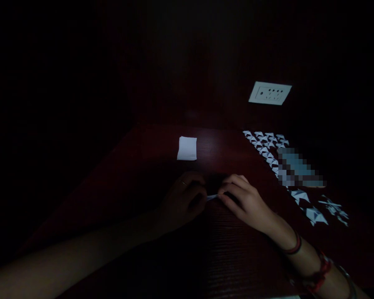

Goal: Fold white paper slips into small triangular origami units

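Note:
Low over the dark red table, my left hand and my right hand face each other with fingers pinched. Between them stretches a thin piece of folded white paper, one end in each hand. Its fold is mostly hidden by the fingers. Beyond the hands lies a stack of square white paper. To the right, several folded white paper pieces sit in rows, two larger ones nearest me.
A blurred flat object, perhaps a phone, lies among the folded pieces. Thin white paper scraps lie beside it. A white wall socket is at the back right. The surroundings are very dark.

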Demonstrator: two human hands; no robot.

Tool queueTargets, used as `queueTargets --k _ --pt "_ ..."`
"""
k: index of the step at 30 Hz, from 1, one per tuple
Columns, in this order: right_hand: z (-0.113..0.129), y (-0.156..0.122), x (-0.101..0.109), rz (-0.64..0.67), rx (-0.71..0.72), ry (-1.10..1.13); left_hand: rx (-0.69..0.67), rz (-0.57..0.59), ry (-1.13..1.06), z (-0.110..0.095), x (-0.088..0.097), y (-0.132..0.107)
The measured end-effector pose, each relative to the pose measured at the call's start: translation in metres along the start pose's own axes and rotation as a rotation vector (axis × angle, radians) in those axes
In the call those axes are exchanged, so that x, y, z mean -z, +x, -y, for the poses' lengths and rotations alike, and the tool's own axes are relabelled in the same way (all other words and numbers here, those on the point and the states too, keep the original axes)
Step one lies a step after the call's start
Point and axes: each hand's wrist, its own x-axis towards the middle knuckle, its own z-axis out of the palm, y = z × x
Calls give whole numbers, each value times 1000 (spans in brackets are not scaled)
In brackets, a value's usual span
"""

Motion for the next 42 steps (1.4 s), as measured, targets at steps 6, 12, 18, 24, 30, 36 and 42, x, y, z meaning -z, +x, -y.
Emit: queueTargets --k 6,12,18,24,30,36,42 --pt "-1 -1 1 7 -17 6 -3 37 -22 0 2 1" --pt "-2 0 2 14 -23 3 9 43 -31 -1 3 0" --pt "-4 -1 2 8 -52 18 31 56 -37 -1 4 0" --pt "0 -1 -3 18 -21 48 -14 76 -25 -2 2 -1" --pt "1 -2 -3 20 -21 68 -7 75 -36 0 2 -1" --pt "-1 -2 -3 36 -27 99 -5 79 -70 -1 3 -1" --pt "-3 -2 -2 19 -31 128 -1 106 -63 -3 5 -1"
